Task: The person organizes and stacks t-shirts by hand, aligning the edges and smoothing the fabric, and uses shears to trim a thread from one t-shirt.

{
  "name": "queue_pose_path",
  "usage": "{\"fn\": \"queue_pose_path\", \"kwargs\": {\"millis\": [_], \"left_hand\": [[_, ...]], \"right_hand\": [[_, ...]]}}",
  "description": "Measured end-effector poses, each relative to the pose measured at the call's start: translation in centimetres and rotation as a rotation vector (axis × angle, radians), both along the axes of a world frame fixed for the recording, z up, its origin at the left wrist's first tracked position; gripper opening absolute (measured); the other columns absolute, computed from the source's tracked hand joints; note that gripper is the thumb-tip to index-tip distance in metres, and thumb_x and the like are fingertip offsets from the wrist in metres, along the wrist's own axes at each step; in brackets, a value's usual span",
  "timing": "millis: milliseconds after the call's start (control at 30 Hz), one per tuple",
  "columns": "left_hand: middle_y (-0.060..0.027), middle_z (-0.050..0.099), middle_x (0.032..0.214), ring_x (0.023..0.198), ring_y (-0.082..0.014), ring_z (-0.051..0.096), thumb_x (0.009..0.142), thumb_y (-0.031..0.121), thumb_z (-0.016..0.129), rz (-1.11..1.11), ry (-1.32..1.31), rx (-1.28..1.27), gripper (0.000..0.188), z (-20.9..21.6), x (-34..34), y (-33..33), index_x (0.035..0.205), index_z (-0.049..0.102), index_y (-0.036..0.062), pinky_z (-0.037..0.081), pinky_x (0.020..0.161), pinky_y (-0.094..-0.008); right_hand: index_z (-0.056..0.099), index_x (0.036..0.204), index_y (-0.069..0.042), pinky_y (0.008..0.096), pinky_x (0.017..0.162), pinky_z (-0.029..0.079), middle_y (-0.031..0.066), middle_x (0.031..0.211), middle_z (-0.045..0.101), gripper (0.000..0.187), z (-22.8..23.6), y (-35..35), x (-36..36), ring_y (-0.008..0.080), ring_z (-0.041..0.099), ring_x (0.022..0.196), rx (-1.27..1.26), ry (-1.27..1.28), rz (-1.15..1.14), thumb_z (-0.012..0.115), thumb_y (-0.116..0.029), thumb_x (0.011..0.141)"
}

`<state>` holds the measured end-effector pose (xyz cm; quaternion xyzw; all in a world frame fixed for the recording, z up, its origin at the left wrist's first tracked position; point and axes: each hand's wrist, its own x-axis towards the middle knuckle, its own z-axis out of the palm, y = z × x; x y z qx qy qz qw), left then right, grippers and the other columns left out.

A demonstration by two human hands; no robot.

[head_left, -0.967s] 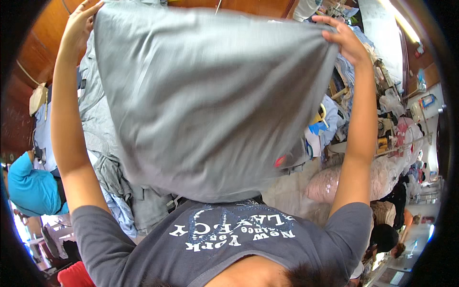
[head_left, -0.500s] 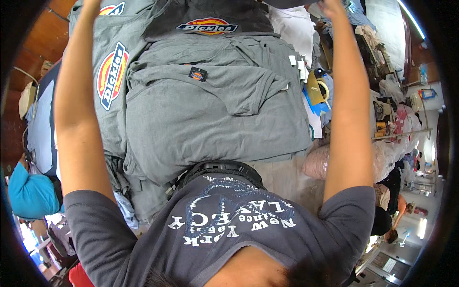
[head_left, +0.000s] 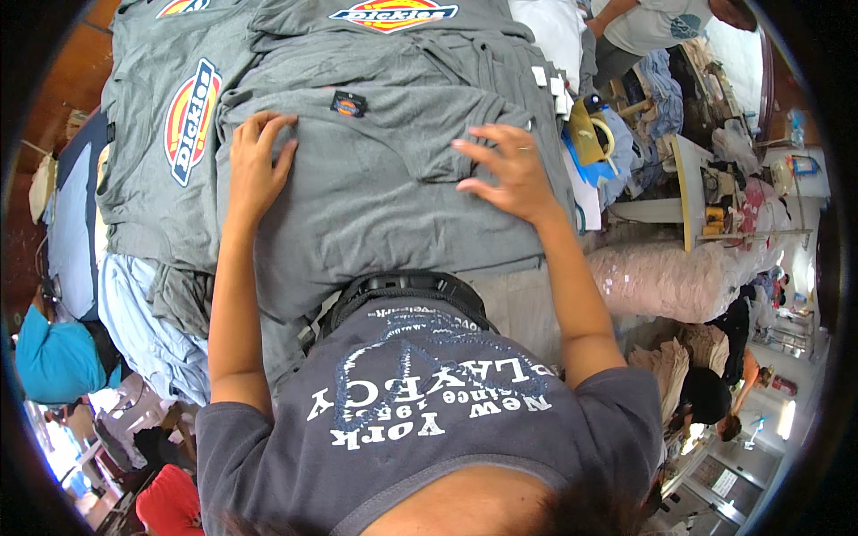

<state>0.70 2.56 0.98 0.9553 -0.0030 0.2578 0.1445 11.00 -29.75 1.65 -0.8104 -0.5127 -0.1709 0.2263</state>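
Note:
A grey T-shirt lies spread before me on top of a stack of grey shirts, with a small dark label at its neckline. My left hand rests on the shirt's left part, fingers bent and apart, holding nothing that shows. Over the shirt's right part, by the folded neckline and sleeve, hovers or lightly touches my right hand, its fingers spread. Another grey shirt with a red, yellow and blue oval print lies beyond. A similar oval print marks the shirt at the left.
Light blue cloth hangs at the left. Right of the stack are white cloth, a roll of tape and a large pinkish plastic-wrapped bundle. A person in a light shirt stands at the far right; another in teal is at the left.
Both hands have come back from the far edge to the near shirt. The dark shirt piece at the far side now lies flat with its print farther up. A person has appeared at the upper right.

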Motion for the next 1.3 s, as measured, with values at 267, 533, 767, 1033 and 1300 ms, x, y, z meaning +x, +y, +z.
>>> {"fn": "queue_pose_path", "kwargs": {"millis": [267,533,767,1033,1300], "left_hand": [[-0.0075,0.040,0.127,0.116,-0.0289,0.037,0.081,0.037,0.050,-0.077,-0.028,-0.003,0.041,-2.7,4.6,3.5,0.119,0.047,0.0210,0.028,0.096,-0.0369],[-0.0088,0.041,0.126,0.116,-0.0316,0.035,0.080,0.043,0.050,0.080,-0.115,0.093,0.045,-3.2,3.4,3.2,0.119,0.048,0.0201,0.028,0.096,-0.0383],[-0.0088,0.047,0.117,0.106,-0.0271,0.045,0.079,0.017,0.052,0.244,-0.248,0.374,0.032,-2.0,0.4,0.0,0.112,0.052,0.0153,0.037,0.088,-0.0357],[-0.0071,0.050,0.115,0.101,-0.0263,0.048,0.081,0.018,0.047,0.239,-0.109,0.082,0.030,-3.4,0.8,0.2,0.111,0.051,0.0148,0.038,0.085,-0.0363],[-0.0082,0.038,0.127,0.118,-0.0256,0.034,0.081,0.046,0.043,0.435,0.138,-0.137,0.050,-4.0,2.8,2.8,0.122,0.041,0.0177,0.023,0.095,-0.0457]], "right_hand": [[0.054,0.100,-0.007,0.0401,0.072,0.043,0.0170,0.092,0.059,0.026,-6.2,4.0,16.3,0.0328,0.056,0.083,0.344,0.067,-0.323,0.047,-0.022,0.080],[0.055,0.097,-0.002,0.0382,0.066,0.043,0.0168,0.084,0.060,0.042,-2.6,5.9,17.8,0.0303,0.057,0.073,0.305,0.812,-0.348,0.051,-0.040,0.079],[0.052,0.105,-0.016,0.0332,0.069,0.031,0.0029,0.094,0.048,0.029,-1.1,0.3,6.4,0.0183,0.041,0.084,0.337,-0.167,-0.219,0.048,-0.031,0.081],[0.040,0.123,-0.029,0.0455,0.095,0.027,0.0036,0.128,0.040,0.044,-6.2,-3.4,3.1,0.0259,0.037,0.117,-0.116,-0.032,-0.500,0.041,-0.046,0.083],[0.046,0.119,-0.025,0.0401,0.093,0.031,0.0031,0.128,0.040,0.042,-5.5,-3.9,2.7,0.0266,0.039,0.115,-0.050,0.099,-0.472,0.047,-0.043,0.081]]}}
